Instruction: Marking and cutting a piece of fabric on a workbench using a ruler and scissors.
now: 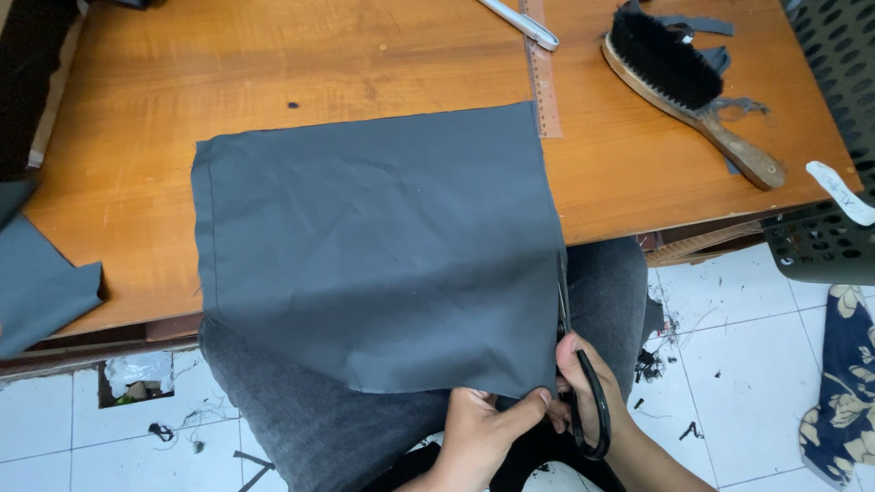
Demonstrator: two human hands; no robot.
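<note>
Wooden table point(301, 64) fills the upper view; its near edge runs across my lap. Grey cloth point(378, 251) lies over that edge at centre, near half hanging off toward me, covering my knees.

White tile floor point(747, 364) at 4 o'clock, littered with dark scraps. Black perforated crate point(825, 241) at 3 o'clock, just off the table's right corner. Second piece of grey cloth point(36, 273) drapes off the table at 9 o'clock, well apart from mine. Patterned fabric point(843, 392) on the floor at 4 o'clock.

Wooden-handled brush point(688, 87) at 1 o'clock, lying on grey offcuts. Ruler point(540, 82) at 12 o'clock, its near end touching the cloth's far right corner.

Scissors point(579, 374) at 5 o'clock, blades running up along the cloth's right edge. My right hand point(592, 392) grips them, fingers through the black loop. My left hand point(483, 428) at 6 o'clock pinches the cloth's near right corner, thumb on top.

Bare table lies left of and beyond the cloth.
</note>
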